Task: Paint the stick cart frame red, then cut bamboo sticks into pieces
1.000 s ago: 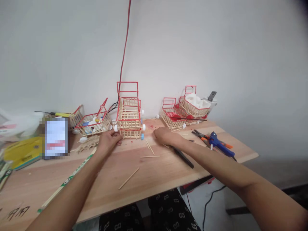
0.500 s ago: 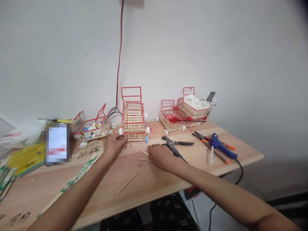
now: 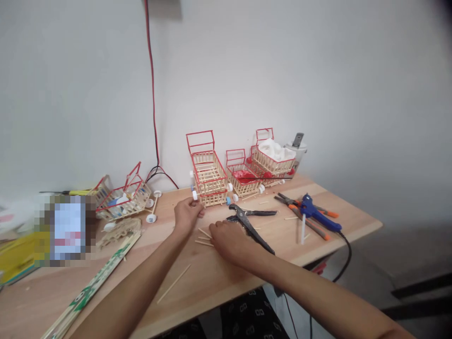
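Two stacked miniature stick shopping carts [image 3: 209,174], red-rimmed with white and blue wheels, stand near the wall. My left hand [image 3: 188,216] is closed, with its fingertips at the lower left corner of the stack; their exact hold is partly hidden. Thin wooden sticks [image 3: 204,238] poke out from under the curled fingers of my right hand [image 3: 231,242], which rests on the tabletop. Just beyond that hand lie black-handled cutting pliers [image 3: 252,228], partly covered by it. One loose stick [image 3: 173,283] lies closer to me.
Small carts stand right [image 3: 245,181] and left [image 3: 123,202]. A blue glue gun [image 3: 316,214] lies across orange-handled pliers [image 3: 326,233] at the right. A blurred-out phone [image 3: 69,228] and a green-white stick packet [image 3: 95,280] occupy the left. The table edge [image 3: 219,303] runs before me.
The view has turned slightly. The stacked carts have shifted right and angled, close to the right-hand carts, with my left hand moving along. My right hand stays by the sticks.
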The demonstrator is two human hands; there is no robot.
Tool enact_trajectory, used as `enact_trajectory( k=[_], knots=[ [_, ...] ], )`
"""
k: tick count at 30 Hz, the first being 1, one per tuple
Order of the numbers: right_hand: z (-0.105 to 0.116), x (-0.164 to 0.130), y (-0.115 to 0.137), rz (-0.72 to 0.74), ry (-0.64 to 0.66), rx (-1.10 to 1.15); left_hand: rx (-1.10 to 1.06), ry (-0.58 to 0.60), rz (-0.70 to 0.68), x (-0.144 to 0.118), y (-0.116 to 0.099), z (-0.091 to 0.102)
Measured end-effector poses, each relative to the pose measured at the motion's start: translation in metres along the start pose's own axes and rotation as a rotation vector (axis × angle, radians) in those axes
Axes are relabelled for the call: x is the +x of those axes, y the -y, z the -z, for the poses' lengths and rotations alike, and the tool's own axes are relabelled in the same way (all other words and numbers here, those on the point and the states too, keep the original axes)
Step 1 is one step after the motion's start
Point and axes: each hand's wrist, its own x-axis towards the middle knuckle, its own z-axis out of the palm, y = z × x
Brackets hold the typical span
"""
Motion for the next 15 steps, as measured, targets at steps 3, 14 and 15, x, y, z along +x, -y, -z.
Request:
enact_trajectory(
  k=[3,14,15],
  knots=[
    [0.002,-0.002,-0.001,-0.002,0.006,0.037,-0.048,0.003,0.012,0.002,0.000,-0.011],
    [0.025,-0.033,-0.048,-0.210,-0.108,0.217,-0.082,0.086,0.003,0.005,-0.002,-0.014],
    [0.026,-0.036,-0.059,-0.267,-0.122,0.212,-0.081,0.100,0.006,0.004,-0.003,-0.013]
  ],
)
